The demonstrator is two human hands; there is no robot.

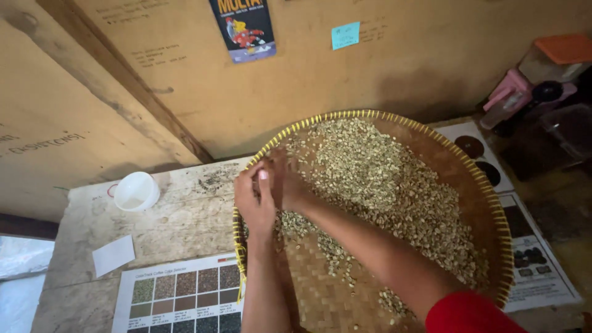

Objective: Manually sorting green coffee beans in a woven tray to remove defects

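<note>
The pale green coffee beans (382,185) lie spread over a round woven tray (345,296) with a yellow rim, heaped thickest from its centre toward three o'clock and thinning to bare weave at six o'clock. At the tray's nine o'clock edge both hands meet over the beans. The left hand (254,200) has its fingers drawn together with the thumb pressed against them, as if pinching something small, though what it pinches is too small to tell. The right hand (290,185) lies just beside it, touching the beans; its fingers are largely hidden behind the left, so I cannot tell whether they are spread or closed. A red sleeve (468,314) shows at five o'clock. Outward on the wooden worktop (185,216), a small white cup (136,191) stands at ten o'clock of the tray, a white slip of paper (113,254) at eight o'clock, and a printed colour chart (185,299) partly under the tray's rim at seven o'clock. Because the hands work right at the rim, a careless sweep could likely flick beans over the edge onto the worktop, and leaning a forearm on the near side might tip the tray and slide the heap.
</note>
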